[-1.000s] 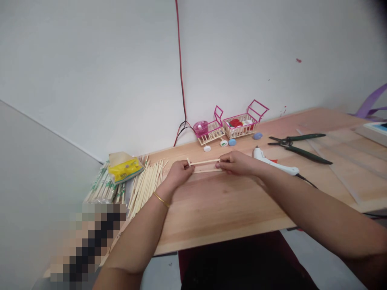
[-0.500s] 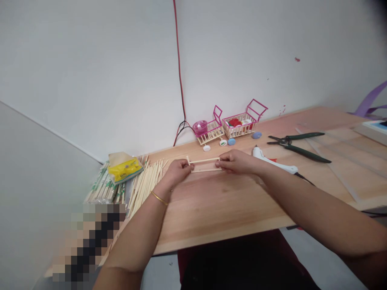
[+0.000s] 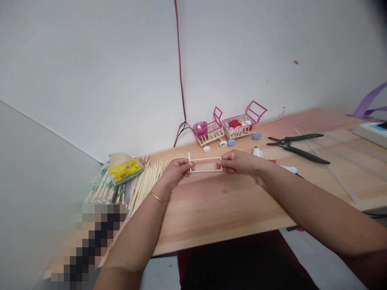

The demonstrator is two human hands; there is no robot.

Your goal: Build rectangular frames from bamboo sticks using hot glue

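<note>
Between my hands is a small rectangular frame of pale wooden sticks (image 3: pixel 206 170), held over the table. My left hand (image 3: pixel 178 168) pinches its left end, where one stick juts up past the corner. At the other end, my right hand (image 3: pixel 232 161) grips the short right side between thumb and fingers. Just right of my right hand lies a white glue gun (image 3: pixel 258 153), partly hidden by my forearm. Loose wooden sticks (image 3: pixel 148 181) lie in a pile beside my left forearm.
Two miniature stick carts with pink rims, a smaller one (image 3: pixel 210 137) and a larger one (image 3: pixel 242 125), stand against the wall. Green-handled pliers (image 3: pixel 305 150) lie at the right. A yellow tissue pack (image 3: pixel 125 170) rests on wrapped sticks (image 3: pixel 98 185) at the left of the table (image 3: pixel 211 213).
The stick frame has tipped up slightly, so its rectangle shows more fully. Both hands keep hold of its ends, and my right forearm covers more of the glue gun.
</note>
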